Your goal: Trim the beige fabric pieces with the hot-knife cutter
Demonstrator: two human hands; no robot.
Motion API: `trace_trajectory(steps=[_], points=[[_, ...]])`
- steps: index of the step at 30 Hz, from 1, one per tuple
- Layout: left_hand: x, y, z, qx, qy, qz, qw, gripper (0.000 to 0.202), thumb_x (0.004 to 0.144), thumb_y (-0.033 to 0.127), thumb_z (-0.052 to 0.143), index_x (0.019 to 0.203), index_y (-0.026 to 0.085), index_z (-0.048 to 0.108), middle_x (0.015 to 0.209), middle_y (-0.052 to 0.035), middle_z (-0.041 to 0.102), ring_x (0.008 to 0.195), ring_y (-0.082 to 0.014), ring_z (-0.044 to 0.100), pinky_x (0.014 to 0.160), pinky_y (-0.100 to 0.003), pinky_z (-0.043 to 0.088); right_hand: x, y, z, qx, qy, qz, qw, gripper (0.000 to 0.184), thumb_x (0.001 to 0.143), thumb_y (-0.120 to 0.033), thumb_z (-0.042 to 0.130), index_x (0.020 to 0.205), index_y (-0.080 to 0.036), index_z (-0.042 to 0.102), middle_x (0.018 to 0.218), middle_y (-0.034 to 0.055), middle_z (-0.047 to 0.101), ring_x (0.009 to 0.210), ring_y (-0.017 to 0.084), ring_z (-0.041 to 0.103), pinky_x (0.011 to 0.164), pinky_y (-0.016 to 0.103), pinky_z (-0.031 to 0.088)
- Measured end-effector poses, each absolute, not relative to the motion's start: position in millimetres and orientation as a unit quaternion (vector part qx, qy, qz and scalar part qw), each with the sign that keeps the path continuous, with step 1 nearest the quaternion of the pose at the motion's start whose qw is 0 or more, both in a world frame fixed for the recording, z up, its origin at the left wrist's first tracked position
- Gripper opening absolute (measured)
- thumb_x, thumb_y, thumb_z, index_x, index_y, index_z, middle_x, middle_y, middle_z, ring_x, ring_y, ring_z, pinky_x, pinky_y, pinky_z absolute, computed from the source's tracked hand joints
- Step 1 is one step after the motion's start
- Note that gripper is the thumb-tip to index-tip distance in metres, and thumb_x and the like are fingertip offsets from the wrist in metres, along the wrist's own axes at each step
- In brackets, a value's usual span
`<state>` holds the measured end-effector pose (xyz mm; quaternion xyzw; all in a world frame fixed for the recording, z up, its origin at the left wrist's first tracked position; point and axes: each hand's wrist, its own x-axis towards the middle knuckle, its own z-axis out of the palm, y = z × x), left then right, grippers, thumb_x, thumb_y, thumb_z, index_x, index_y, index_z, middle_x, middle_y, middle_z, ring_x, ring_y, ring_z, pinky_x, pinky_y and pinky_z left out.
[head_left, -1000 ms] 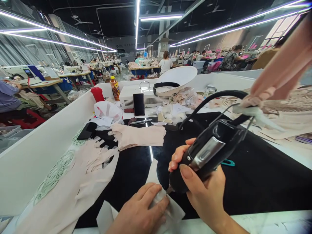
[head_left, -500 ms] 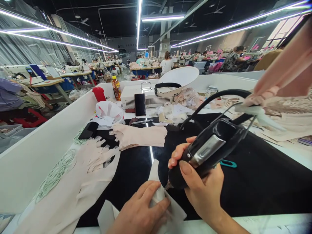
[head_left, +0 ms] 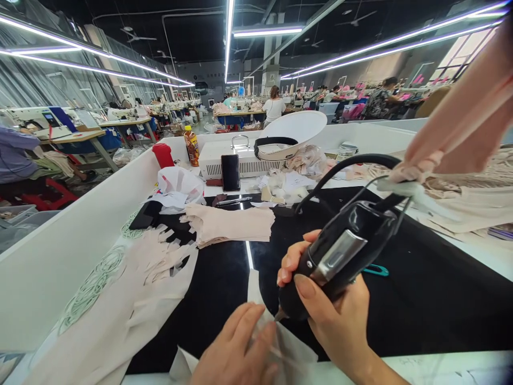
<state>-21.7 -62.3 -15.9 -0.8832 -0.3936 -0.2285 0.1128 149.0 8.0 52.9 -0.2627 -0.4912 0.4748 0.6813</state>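
Observation:
My right hand [head_left: 334,315] is wrapped around a black corded hand tool [head_left: 340,262] with a silver plate on its side. The tool's narrow metal tip [head_left: 279,315] points down and left, at the edge of a pale fabric piece [head_left: 290,342]. My left hand [head_left: 236,347] is closed on that fabric just left of the tip, its thumb and lower fingers smeared by motion. A strip of the fabric sticks out beyond my fingertips. Whether the tip touches the cloth I cannot tell.
A stack of beige fabric pieces [head_left: 232,224] lies ahead on the black mat [head_left: 433,299]. Larger beige cloth [head_left: 120,305] and green cord bundles [head_left: 94,280] lie left. A teal snips-like tool [head_left: 377,270] is behind my right hand. A phone [head_left: 230,172] leans on a white box [head_left: 212,163].
The tool has tilted slightly, its cord end moving down and left and its tip lower. My left hand and the fabric have shifted a little toward me and to the right.

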Motion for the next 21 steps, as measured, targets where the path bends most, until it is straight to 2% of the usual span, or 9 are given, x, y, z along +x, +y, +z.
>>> trace_trajectory(steps=[3,8,14,18,21], points=[[-28,-43,13,-0.891,-0.39,-0.231,0.031,0.029,0.112,0.021,0.041,0.124,0.011,0.065,0.121,-0.0134,0.072,0.119,-0.0222,0.069,0.107,-0.034,0.058,149,9,51,-0.266,-0.494,0.462,0.687,0.035,0.09,-0.032,0.082,0.118,-0.03,0.061,0.088,-0.0014,0.067,0.069,0.014,0.065,0.064,0.027,0.06],[-40,-21,23,-0.897,-0.367,-0.226,-0.1,0.027,0.111,0.016,0.043,0.126,0.018,0.066,0.125,-0.0093,0.07,0.121,-0.0173,0.067,0.108,-0.03,0.056,148,10,55,-0.269,-0.506,0.446,0.688,0.034,0.09,-0.027,0.08,0.117,-0.029,0.059,0.086,-0.0003,0.067,0.067,0.016,0.066,0.062,0.029,0.061],[-52,-16,15,-0.908,-0.354,-0.202,-0.1,0.027,0.111,0.017,0.045,0.129,0.017,0.065,0.127,-0.0094,0.07,0.121,-0.0174,0.067,0.108,-0.029,0.056,146,8,64,-0.26,-0.514,0.436,0.692,0.028,0.087,-0.021,0.082,0.105,-0.027,0.061,0.08,-0.0012,0.067,0.063,0.014,0.066,0.058,0.026,0.062],[-53,-16,20,-0.907,-0.359,-0.187,-0.113,0.027,0.112,0.019,0.045,0.131,0.017,0.064,0.129,-0.0093,0.069,0.122,-0.0181,0.066,0.11,-0.03,0.054,145,8,61,-0.264,-0.515,0.426,0.696,0.027,0.089,-0.021,0.079,0.108,-0.027,0.062,0.082,-0.0012,0.068,0.064,0.015,0.067,0.06,0.026,0.062],[-53,-17,25,-0.906,-0.366,-0.175,-0.121,0.026,0.111,0.021,0.048,0.132,0.022,0.064,0.129,-0.0073,0.068,0.12,-0.0176,0.067,0.108,-0.029,0.055,146,8,58,-0.265,-0.522,0.425,0.691,0.027,0.09,-0.02,0.077,0.11,-0.028,0.062,0.084,-0.0011,0.068,0.066,0.015,0.067,0.062,0.027,0.063]])
